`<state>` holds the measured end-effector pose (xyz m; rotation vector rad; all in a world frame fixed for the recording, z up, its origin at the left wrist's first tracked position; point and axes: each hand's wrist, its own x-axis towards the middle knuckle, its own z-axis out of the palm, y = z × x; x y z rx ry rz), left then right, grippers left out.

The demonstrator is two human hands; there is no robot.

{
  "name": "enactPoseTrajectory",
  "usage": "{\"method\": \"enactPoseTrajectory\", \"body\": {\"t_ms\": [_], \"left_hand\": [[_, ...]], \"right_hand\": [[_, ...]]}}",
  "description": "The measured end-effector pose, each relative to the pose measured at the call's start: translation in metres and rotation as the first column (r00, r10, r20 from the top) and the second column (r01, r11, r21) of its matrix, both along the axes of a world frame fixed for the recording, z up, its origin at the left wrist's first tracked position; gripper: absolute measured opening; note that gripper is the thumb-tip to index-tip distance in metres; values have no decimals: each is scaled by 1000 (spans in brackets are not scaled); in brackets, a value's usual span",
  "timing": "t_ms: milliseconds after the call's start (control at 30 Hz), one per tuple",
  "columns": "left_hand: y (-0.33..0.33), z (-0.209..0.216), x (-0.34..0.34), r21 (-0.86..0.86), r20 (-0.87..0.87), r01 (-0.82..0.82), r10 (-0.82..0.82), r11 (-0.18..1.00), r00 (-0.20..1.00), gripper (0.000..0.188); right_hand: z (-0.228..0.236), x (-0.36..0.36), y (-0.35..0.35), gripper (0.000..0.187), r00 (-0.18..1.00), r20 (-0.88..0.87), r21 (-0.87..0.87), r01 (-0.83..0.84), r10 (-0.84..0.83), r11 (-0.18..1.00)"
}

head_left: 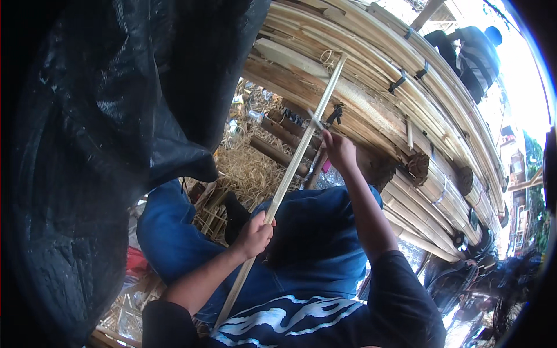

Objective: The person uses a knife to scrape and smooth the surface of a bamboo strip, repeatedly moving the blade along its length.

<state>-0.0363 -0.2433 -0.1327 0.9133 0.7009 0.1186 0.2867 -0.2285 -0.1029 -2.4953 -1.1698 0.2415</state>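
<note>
The left hand [256, 236] grasps the strip [295, 165], slanted above the lap [328, 207], apparently to steady it; the right hand [340, 152] grasps the knife [318, 121], its blade crossing the strip's far half, likely for controlled contact

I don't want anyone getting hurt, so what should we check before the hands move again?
1. Left hand closed around the long pale strip: ok.
2. Right hand holding the knife: ok.
3. Left hand away from the blade: ok, it is much lower on the strip.
4. Gloves on: not ok, both hands are bare.
5. Blade sharp: cannot tell, it looks too small here.
6. Other person out of the way: ok, in the background, past the stacked lengths.
</note>
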Motion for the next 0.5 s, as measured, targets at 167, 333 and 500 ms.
{"method": "enactPoseTrajectory", "body": {"t_ms": [167, 333, 500], "left_hand": [[-1, 5, 7, -33, 15, 4, -4, 999, 1000, 5], [0, 2, 1, -48, 22, -2, 3, 999, 1000, 5], [-1, 7, 7, -46, 27, 16, -15, 999, 1000, 6]], "right_hand": [[-21, 18, -2, 47, 1000, -10, -60, -2, 2, 998], [-17, 11, -2, 48, 997, 18, -80, -69, 70, 994], [0, 48, 11, 55, 1000, -12, -44, 21, -22, 999]]}}
